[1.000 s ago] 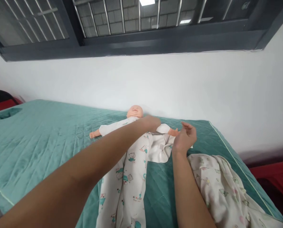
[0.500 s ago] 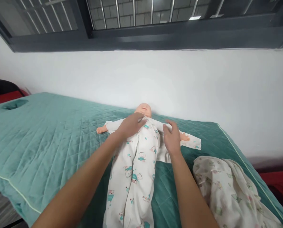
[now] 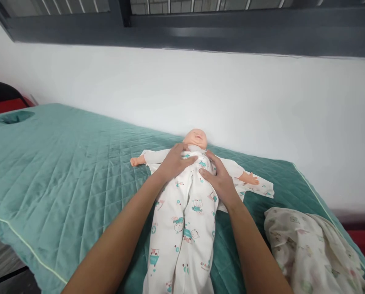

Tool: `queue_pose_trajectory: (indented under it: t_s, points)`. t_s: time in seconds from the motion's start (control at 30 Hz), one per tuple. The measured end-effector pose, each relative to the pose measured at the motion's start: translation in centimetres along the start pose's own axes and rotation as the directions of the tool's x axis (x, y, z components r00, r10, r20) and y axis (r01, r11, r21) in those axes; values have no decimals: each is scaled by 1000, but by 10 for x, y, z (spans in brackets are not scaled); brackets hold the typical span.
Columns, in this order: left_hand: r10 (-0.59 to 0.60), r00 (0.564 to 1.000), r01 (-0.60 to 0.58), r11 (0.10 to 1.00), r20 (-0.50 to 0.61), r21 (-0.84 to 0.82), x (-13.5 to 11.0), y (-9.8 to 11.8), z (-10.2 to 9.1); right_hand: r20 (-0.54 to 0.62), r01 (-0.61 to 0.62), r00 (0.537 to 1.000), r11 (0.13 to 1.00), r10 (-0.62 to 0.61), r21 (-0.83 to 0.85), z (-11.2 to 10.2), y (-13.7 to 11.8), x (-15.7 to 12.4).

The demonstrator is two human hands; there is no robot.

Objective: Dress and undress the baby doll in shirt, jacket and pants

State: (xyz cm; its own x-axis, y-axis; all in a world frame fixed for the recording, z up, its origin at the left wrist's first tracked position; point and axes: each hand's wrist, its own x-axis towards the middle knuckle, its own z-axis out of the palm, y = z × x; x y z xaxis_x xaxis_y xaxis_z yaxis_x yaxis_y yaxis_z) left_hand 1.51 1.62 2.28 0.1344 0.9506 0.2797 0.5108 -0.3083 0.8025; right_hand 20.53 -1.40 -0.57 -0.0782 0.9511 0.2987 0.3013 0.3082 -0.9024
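Note:
A baby doll (image 3: 196,139) lies on its back, head by the wall and both arms stretched sideways. White patterned baby clothes (image 3: 185,212) cover its chest and legs. My left hand (image 3: 176,161) rests on the left of the doll's chest, fingers extended toward the neck. On the other side of the chest, my right hand (image 3: 219,175) lies against the cloth with thumb and fingers apart. A patterned sleeve (image 3: 263,187) is spread flat beneath the doll's hand at the right.
The quilted green bed cover (image 3: 78,175) has a hole (image 3: 16,117) at the far left. A crumpled patterned cloth (image 3: 308,249) lies at the lower right. Behind the bed stands a white wall (image 3: 170,90) below a dark window frame (image 3: 201,34).
My right hand has moved left from beside the doll's arm onto its chest. My left hand has flattened out on the chest. The view has tilted down and shifted slightly left.

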Motion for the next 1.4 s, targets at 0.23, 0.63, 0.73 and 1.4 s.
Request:
queue_pose_trajectory:
  t_s: [0.23, 0.63, 0.73, 1.4]
  points:
    - [404, 913, -354, 858, -62, 372, -12, -1, 7, 82, 20, 997, 995, -12, -97, -2, -15, -5]
    - [702, 712, -578, 565, 24, 589, -35, -5, 1, 50, 270, 963, 930, -266, -250, -1, -19, -11]
    - [636, 772, -541, 658, -1, 524, -45, -14, -5, 33, 311, 948, 896, -317, -318, 0, -21, -12]
    - [408, 897, -260, 797, -170, 545, -98, -47, -15, 92, 309, 943, 733, -321, -606, -4, -21, -39]
